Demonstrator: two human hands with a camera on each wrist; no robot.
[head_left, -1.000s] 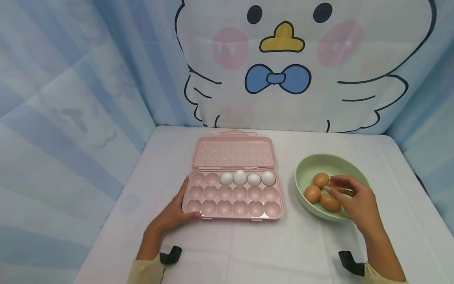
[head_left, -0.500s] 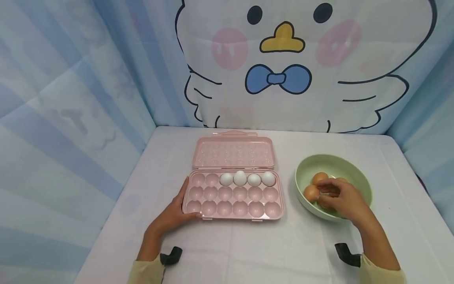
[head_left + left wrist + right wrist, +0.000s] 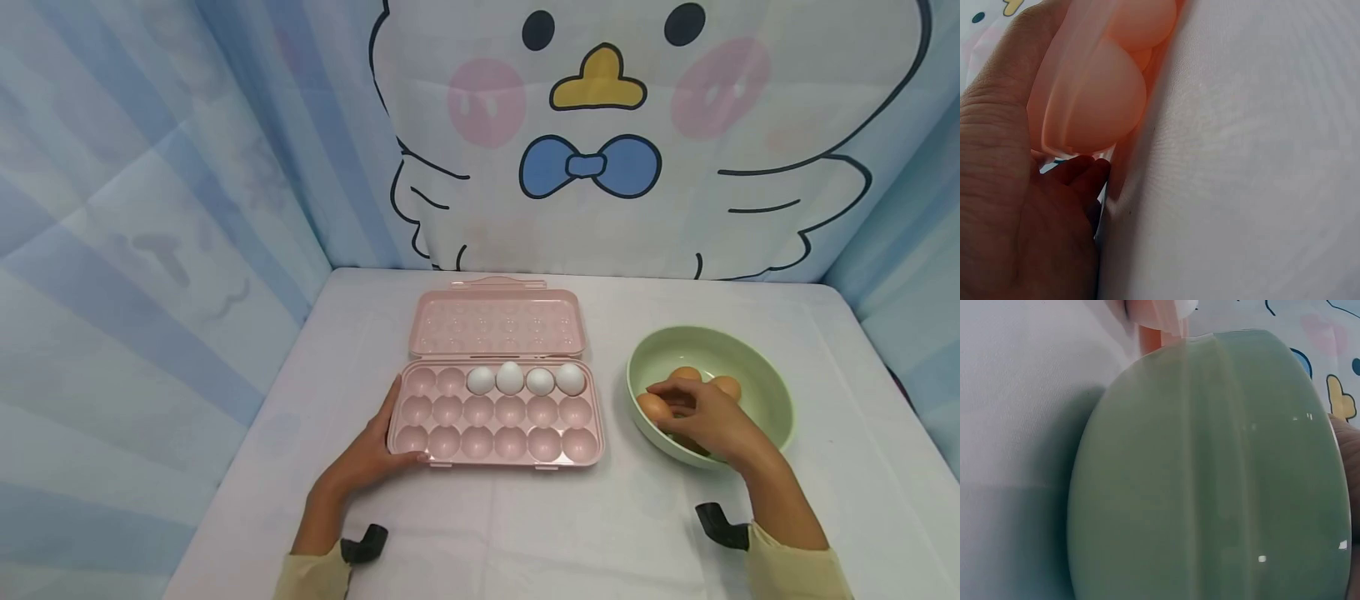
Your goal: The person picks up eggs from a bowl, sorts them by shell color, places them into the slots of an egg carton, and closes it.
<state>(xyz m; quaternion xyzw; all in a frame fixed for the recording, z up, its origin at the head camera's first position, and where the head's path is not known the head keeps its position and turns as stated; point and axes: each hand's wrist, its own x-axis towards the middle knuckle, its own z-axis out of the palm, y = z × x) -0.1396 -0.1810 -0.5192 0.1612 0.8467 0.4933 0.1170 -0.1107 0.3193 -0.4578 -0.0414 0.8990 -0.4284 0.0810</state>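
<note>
A pink egg tray (image 3: 495,425) lies open in the middle of the table, its lid (image 3: 498,321) folded flat behind it. Several white eggs (image 3: 525,379) fill the back row's right cups. My left hand (image 3: 367,454) holds the tray's front left corner, thumb on the front rim; in the left wrist view its fingers (image 3: 1079,172) curl under the tray (image 3: 1094,94). My right hand (image 3: 701,417) reaches into a green bowl (image 3: 772,392), fingers curled over a brown egg (image 3: 649,408) at the bowl's left. Two more brown eggs (image 3: 727,386) lie behind it. The right wrist view shows only the bowl's outer wall (image 3: 1210,475).
A white cloth covers the table (image 3: 570,533). A printed curtain with a cartoon chick (image 3: 600,125) closes off the back, and blue curtains hang at both sides. The table's back edge runs just behind the tray lid. Bare cloth lies between tray and bowl.
My right hand has dropped lower into the bowl and slid left, from the bowl's right side onto the left brown egg. The left hand and tray have stayed put.
</note>
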